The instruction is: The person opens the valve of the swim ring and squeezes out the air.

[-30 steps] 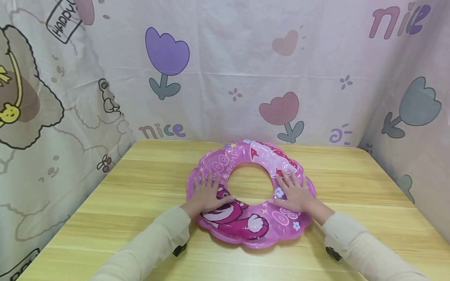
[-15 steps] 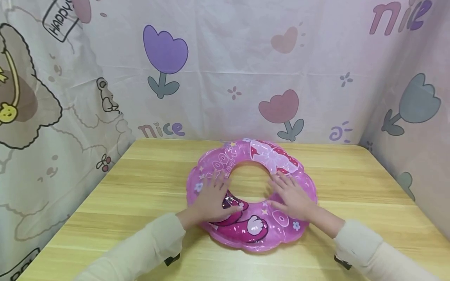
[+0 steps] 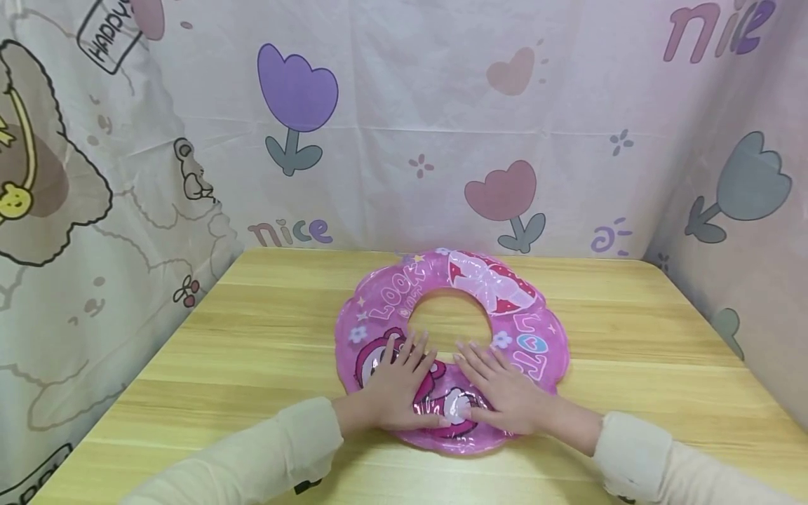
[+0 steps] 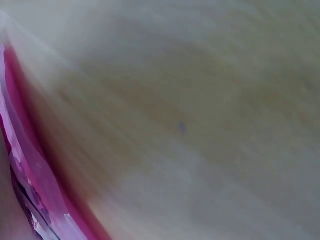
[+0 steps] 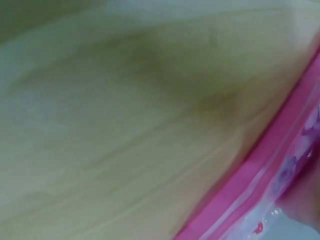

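A pink inflatable swim ring (image 3: 435,270) with a scalloped edge lies flat on the wooden table, printed with a bear, a bow and lettering. On its near left part rests my left hand (image 3: 400,386), palm down with fingers extended over the bear print. My right hand (image 3: 508,396) lies on the near right part, its straight fingers reaching the edge of the hole. The two thumbs point at each other above the ring's front. Each wrist view catches only the ring's pink edge (image 4: 37,165) and a bit of hand, blurred.
The light wooden table (image 3: 221,365) extends around the ring on all sides. Behind it and at both sides hangs a printed cloth (image 3: 404,105) with tulips and cartoon animals, meeting the table's back edge.
Both hands have slid toward each other and nearer to me, from the ring's left and right sides to its front part. The ring stays almost in place.
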A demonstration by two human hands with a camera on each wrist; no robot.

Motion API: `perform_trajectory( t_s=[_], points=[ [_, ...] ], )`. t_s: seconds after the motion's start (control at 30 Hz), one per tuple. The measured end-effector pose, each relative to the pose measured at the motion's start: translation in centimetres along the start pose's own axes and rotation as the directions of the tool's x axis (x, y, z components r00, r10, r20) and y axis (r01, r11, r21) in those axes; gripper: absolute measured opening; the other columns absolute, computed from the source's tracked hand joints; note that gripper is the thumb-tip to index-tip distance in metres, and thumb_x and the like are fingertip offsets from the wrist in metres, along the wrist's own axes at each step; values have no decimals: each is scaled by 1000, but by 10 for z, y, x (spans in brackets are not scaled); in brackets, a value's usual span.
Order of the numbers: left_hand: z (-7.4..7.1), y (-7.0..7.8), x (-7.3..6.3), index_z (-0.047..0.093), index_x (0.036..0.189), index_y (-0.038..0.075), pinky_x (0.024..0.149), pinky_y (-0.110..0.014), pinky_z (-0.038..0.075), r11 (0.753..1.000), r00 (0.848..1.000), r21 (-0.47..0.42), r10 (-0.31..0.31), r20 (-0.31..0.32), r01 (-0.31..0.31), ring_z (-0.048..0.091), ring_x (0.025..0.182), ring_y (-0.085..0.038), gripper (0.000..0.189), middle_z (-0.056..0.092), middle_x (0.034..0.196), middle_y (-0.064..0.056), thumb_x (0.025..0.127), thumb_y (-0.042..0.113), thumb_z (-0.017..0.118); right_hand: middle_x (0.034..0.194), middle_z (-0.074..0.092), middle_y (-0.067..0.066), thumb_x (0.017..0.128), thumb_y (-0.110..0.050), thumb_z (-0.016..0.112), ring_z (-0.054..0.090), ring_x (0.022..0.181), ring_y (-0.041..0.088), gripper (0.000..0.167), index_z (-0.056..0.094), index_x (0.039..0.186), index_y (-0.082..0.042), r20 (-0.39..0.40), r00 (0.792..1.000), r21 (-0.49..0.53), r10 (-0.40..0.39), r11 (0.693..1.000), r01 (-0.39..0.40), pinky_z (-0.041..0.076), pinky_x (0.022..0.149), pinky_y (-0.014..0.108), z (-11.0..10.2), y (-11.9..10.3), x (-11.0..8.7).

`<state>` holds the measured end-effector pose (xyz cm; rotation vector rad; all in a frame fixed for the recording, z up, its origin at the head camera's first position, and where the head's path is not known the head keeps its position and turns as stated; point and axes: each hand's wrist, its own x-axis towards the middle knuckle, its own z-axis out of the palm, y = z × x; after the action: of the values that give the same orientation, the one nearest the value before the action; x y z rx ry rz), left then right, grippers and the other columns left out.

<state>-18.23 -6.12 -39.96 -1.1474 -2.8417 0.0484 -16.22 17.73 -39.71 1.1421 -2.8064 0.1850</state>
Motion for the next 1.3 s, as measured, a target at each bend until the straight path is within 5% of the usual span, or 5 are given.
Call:
perform_trajectory(
  t_s=[0.7, 0.97, 1.3],
  points=[
    [13, 7, 1, 22, 149, 17, 112, -61, 11, 997, 999, 72, -35, 31, 33, 10, 143, -37, 101, 9, 156, -17, 74, 83, 36, 153, 23, 15, 91, -55, 43, 19, 140, 38, 74, 30, 144, -5, 62, 998, 25, 6, 1000, -8, 15, 110, 59, 15, 2, -2],
    [11, 8, 1, 24, 148, 19, 112, -60, 11, 994, 998, 99, -45, 50, 40, 10, 144, -35, 100, 9, 156, -15, 74, 84, 33, 151, 27, 16, 92, -57, 39, 24, 139, 39, 73, 33, 143, -5, 73, 997, -60, -12, 998, 16, 19, 110, 58, 15, 1, 0],
    [19, 8, -1, 23, 148, 15, 111, -62, 10, 997, 999, 65, -38, 25, 36, 8, 143, -38, 101, 8, 156, -18, 75, 83, 33, 148, 33, 16, 93, -57, 36, 32, 135, 38, 71, 37, 141, -5, -14, 996, -197, -87, 977, 83, 25, 108, 56, 23, 2, -3]
  ],
)
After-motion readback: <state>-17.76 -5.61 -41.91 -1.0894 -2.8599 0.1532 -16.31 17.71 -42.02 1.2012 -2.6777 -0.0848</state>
